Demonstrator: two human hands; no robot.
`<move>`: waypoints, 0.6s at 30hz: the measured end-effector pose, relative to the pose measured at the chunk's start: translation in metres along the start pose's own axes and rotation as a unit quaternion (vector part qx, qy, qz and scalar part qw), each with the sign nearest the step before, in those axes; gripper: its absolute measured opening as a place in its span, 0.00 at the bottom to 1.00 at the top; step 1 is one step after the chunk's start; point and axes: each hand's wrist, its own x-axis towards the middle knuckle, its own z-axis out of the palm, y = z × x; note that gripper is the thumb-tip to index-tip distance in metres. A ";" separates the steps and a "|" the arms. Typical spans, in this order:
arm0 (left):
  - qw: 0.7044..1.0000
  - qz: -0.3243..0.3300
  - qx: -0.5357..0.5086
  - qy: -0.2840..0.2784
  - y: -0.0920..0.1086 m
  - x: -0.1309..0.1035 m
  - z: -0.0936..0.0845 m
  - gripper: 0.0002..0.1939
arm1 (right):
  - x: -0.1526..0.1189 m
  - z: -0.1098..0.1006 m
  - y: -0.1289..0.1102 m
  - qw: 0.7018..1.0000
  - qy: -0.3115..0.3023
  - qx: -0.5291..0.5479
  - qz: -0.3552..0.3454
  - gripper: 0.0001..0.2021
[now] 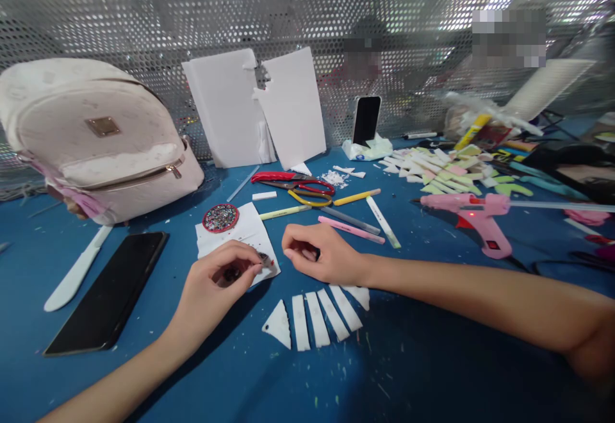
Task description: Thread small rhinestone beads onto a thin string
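Observation:
My left hand (pixel 223 275) hovers over a sheet of white paper (pixel 262 231), thumb and fingers pinched around something small I cannot make out. Dark specks lie on the paper under and around it. Just behind, a round red-rimmed lid or dish (pixel 220 218) full of glittery bits sits on the same sheet. To the right of the paper, my right hand (pixel 321 253) is curled closed; its fingers hide whatever may be inside. In front of both hands a white triangular piece (pixel 279 325) with a dark dot lies beside several white strips (pixel 317 318), partly under my right forearm.
Red-handled scissors (pixel 278 178), markers (pixel 350 229) and white scraps lie behind my hands. A pink glue gun (pixel 480 211) rests at right, near a pile of cut pieces (pixel 437 170). Left are a dark phone (pixel 108 295), a white knife (pixel 77 275) and a backpack (pixel 110 160).

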 end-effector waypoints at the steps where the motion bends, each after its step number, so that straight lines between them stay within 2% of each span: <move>1: 1.000 -0.002 -0.001 -0.001 0.000 0.000 0.000 0.04 | 0.000 0.000 0.000 1.000 -0.002 -0.001 0.001 0.04; 11: 1.000 0.010 -0.006 -0.007 0.000 0.001 0.000 0.05 | 0.000 0.001 0.000 1.000 -0.007 -0.005 -0.006 0.03; 18: 0.999 0.046 0.022 -0.011 0.004 -0.001 -0.001 0.06 | 0.001 0.001 -0.002 0.998 -0.020 -0.030 -0.041 0.03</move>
